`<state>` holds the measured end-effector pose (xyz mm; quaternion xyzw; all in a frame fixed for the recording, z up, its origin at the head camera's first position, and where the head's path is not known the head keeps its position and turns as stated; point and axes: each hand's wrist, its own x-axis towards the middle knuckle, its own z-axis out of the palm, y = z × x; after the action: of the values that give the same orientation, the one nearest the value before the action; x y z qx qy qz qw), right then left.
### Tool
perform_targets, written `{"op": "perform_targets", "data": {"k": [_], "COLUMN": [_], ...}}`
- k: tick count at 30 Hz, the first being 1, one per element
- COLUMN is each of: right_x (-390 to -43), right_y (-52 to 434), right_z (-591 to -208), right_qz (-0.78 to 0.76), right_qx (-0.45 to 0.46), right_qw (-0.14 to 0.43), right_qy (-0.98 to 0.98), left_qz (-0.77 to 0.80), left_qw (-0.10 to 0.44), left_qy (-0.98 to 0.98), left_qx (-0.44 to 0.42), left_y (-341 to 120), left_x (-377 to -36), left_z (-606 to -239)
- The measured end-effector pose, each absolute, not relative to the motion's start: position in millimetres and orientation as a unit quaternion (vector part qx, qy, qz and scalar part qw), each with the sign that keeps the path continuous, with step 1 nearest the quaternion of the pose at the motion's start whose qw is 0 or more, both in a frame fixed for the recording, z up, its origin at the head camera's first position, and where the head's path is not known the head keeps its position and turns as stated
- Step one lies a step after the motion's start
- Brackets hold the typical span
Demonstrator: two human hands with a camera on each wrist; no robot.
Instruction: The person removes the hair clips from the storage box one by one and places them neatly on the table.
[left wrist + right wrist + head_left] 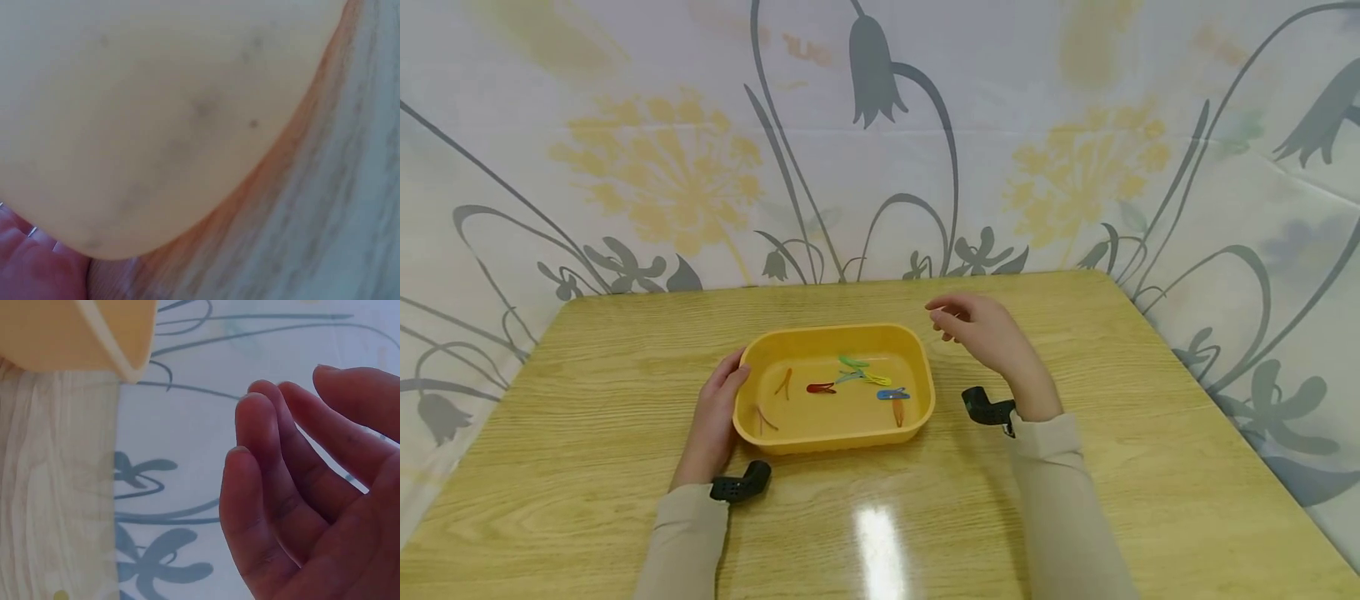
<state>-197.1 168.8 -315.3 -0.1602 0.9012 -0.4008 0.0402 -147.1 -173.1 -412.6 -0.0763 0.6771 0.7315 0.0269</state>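
A yellow plastic tray (835, 331) sits in the middle of the wooden table (1120, 467). In it lie several small hair clips, among them a green one (852, 362), a red one (821, 387) and a blue one (892, 394). My left hand (715, 412) rests flat against the tray's left wall, thumb touching the rim. The left wrist view is filled by that tray wall (156, 112), with a fingertip (37, 269) at the bottom left. My right hand (977, 329) hovers just past the tray's far right corner. Its fingers (275, 462) are loosely bent and hold nothing.
A floral cloth (880, 142) stands as a backdrop behind and to both sides of the table. Bare wood lies to the left, right and front of the tray. A black camera mount sits on each wrist (741, 485) (985, 408).
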Motion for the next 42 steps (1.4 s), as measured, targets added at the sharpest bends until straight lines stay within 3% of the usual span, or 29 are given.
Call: {"op": "perform_targets", "data": {"k": [20, 42], "right_x": [-182, -158], "right_y": [118, 57], "right_z": [-314, -330], "right_qz": [-0.354, -0.315], "right_qx": [-0.257, -0.285], "right_qw": [0.076, 0.045], "right_qy": [0.896, 0.904], "left_qz": [0.73, 0.724], "left_qw": [0.027, 0.026], "left_qy": [0.679, 0.686], "left_qx": [-0.076, -0.07], "left_y": [-174, -175], "left_x": [-147, -148], "left_z": [-411, -412]}}
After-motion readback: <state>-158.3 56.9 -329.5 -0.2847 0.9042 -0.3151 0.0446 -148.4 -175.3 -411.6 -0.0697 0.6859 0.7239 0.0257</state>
